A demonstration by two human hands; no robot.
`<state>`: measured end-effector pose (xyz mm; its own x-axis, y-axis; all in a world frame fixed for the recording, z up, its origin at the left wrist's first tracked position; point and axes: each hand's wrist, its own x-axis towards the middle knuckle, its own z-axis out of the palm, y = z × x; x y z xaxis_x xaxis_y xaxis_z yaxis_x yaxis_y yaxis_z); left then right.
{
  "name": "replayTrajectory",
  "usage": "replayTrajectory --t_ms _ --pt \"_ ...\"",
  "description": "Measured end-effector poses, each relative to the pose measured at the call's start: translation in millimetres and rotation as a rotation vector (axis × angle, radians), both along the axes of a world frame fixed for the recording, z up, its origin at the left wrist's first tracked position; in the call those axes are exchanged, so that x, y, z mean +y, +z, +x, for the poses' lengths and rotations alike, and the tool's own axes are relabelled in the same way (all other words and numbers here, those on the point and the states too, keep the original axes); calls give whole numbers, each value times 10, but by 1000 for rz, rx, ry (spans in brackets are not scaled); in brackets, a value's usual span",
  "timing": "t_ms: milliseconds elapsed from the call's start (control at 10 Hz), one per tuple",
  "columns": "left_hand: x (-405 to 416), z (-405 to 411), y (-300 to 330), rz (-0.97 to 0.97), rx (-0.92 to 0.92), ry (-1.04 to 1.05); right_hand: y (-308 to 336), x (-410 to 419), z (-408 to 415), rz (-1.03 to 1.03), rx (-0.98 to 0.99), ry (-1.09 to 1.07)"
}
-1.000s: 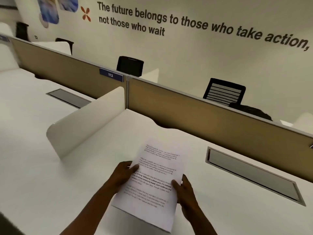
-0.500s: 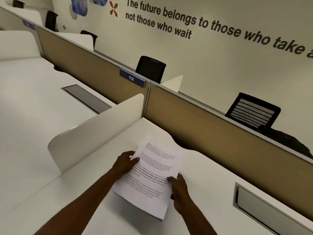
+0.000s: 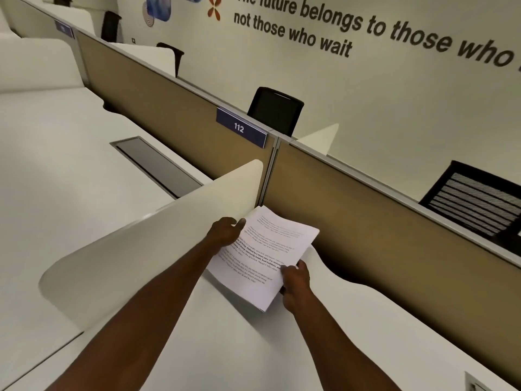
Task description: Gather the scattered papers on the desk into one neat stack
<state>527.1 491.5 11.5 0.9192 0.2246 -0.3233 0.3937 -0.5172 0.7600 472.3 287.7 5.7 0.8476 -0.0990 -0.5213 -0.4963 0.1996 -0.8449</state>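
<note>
Both hands held one stack of papers (image 3: 260, 253) near the far edge of the white desk (image 3: 253, 348), close to the corner where the curved white divider (image 3: 158, 244) met the tan partition (image 3: 380, 238). The left hand (image 3: 225, 234) gripped the stack's left edge, thumb on top. The right hand (image 3: 294, 283) pinched its near right edge (fingers underneath, thumb over the print). The sheets tilted, their near corner lifted off the desk. A blue tag (image 3: 241, 127) reading 112 sat on the partition.
</note>
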Motion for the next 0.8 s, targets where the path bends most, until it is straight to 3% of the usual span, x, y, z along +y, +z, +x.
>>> replayTrajectory --t_ms 300,400,500,600,800 --pt "-40 238 -150 193 -44 -74 -283 255 232 -31 -65 60" --pt "-53 217 -228 286 -21 -123 -319 244 257 -177 -82 104" --pt "-88 197 -360 423 30 -156 -314 234 255 -518 -66 92" --pt "-136 186 -395 454 24 -134 -277 237 191 -634 -56 37" --pt "-163 192 -424 447 -28 -77 -270 207 104 -801 -104 128"
